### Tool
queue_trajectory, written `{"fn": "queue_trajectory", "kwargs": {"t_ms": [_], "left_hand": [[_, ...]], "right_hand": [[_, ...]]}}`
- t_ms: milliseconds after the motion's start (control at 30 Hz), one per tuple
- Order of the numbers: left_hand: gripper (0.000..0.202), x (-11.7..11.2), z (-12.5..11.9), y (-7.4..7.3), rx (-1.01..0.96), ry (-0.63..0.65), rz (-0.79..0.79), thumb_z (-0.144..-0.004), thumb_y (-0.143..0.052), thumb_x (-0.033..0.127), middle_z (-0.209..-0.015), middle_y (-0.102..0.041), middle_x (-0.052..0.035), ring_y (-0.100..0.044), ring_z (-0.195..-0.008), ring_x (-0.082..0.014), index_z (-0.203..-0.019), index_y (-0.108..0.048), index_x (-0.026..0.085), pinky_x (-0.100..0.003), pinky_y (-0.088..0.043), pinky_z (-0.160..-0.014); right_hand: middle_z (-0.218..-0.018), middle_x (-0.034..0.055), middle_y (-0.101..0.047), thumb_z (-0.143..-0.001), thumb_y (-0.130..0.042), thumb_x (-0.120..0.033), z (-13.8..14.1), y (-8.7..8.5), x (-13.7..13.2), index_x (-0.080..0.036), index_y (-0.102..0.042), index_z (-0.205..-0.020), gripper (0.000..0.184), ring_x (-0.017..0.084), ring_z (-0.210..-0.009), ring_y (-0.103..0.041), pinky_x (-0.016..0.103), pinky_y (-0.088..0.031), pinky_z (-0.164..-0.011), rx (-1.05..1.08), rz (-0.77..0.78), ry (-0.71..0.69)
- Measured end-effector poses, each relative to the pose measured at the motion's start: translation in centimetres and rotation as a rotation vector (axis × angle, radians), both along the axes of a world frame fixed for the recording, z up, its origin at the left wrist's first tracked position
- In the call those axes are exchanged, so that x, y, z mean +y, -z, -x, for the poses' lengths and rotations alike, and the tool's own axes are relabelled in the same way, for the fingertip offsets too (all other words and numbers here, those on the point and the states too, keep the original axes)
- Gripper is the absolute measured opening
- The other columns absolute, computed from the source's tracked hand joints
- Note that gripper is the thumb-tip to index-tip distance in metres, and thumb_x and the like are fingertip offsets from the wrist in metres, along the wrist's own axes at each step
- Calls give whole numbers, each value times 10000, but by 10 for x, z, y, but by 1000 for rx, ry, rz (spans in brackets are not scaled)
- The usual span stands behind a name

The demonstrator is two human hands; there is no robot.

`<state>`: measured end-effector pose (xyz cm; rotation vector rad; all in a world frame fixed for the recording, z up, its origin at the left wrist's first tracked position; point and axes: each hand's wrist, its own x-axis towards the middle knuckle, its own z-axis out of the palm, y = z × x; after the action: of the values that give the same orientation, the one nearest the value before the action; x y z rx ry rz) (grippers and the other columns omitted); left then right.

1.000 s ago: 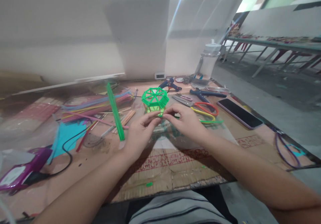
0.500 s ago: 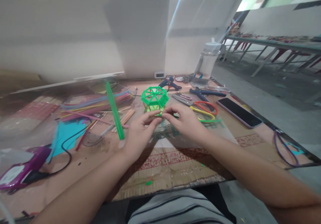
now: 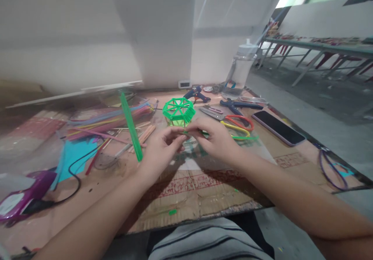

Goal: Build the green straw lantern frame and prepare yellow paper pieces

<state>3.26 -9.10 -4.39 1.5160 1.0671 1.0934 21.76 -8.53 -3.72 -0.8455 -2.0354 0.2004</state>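
A small green octagonal model [image 3: 178, 110] with spokes across its top and thin brown uprights stands behind my fingertips; its lower part is partly hidden. My left hand [image 3: 164, 145] is closed in a pinch at the model's near lower side. Against its fingertips, my right hand [image 3: 211, 135] pinches too. A small green piece [image 3: 185, 132] shows where the fingers meet; whether it is joined to the model I cannot tell. Left of my left hand, a bundle of green strips [image 3: 131, 128] lies slantwise.
Right of the model lie scissors [image 3: 240, 122], blue-handled pliers [image 3: 241, 105] and a phone [image 3: 278, 128]. Behind are a glue gun [image 3: 197, 94] and a water bottle [image 3: 239, 73]. Coloured strips [image 3: 116, 118], blue paper [image 3: 77, 157] and a purple corded device [image 3: 27, 194] occupy the left.
The pinching fingertips have shifted slightly left and stay together by the model. The view has tilted a little; the other things lie as before.
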Motion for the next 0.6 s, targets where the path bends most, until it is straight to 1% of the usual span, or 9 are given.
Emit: {"fn": "queue_trajectory", "kwargs": {"t_ms": [67, 133, 200, 300, 400, 500, 600], "left_hand": [[266, -2, 0, -1, -4, -2, -14, -836, -717, 350, -773, -711, 12, -628, -598, -100, -1048, -727, 190, -196, -494, -570], [248, -3, 1, -1, 26, -21, -33, -840, -715, 330, -716, -698, 19, -593, -564, -92, -1046, -749, 197, -182, -458, -528], [212, -3, 1, -2, 58, -44, -62, -842, -715, 302, -711, -709, 12, -581, -564, -89, -1019, -775, 202, -176, -440, -519], [181, -4, 1, -1, 73, -60, -86, -848, -712, 277, -825, -766, -19, -642, -657, -107, -992, -792, 202, -187, -477, -583], [223, -3, 0, 2, 53, -39, -77, -858, -715, 305, -923, -788, -38, -685, -733, -129, -1046, -779, 203, -197, -493, -610], [265, -2, 0, 6, 19, -31, -70, -863, -719, 319, -950, -789, -36, -697, -742, -129, -1100, -750, 205, -196, -490, -602], [256, -1, 0, 9, -11, -35, -82, -860, -725, 299, -942, -787, -27, -708, -760, -126, -1099, -739, 207, -190, -495, -616]], "right_hand": [[-893, 57, -747, -936, -566, -97, -1, 0, 0, -178, -705, -954, 162, 179, -841, -671, 291, -502, -760, -4, -14, -11], [-902, 60, -749, -934, -566, -91, -2, 0, -1, -168, -705, -970, 163, 175, -842, -672, 285, -501, -757, -8, -8, -10], [-914, 63, -752, -930, -572, -88, -2, 0, -2, -157, -705, -974, 156, 172, -842, -675, 278, -501, -759, -12, 11, 3], [-905, 53, -753, -926, -589, -107, -2, 0, -3, -165, -696, -954, 125, 168, -827, -679, 273, -504, -751, -9, 63, 34], [-863, 30, -747, -917, -590, -117, -2, 1, -2, -186, -684, -935, 118, 163, -782, -673, 267, -500, -716, 1, 107, 49], [-855, 24, -744, -901, -567, -93, -1, 1, -2, -192, -678, -928, 152, 163, -774, -672, 267, -500, -709, 18, 107, 36], [-874, 27, -749, -888, -547, -66, -1, 1, -2, -193, -675, -914, 182, 166, -800, -679, 272, -505, -727, 23, 103, 20]]}}
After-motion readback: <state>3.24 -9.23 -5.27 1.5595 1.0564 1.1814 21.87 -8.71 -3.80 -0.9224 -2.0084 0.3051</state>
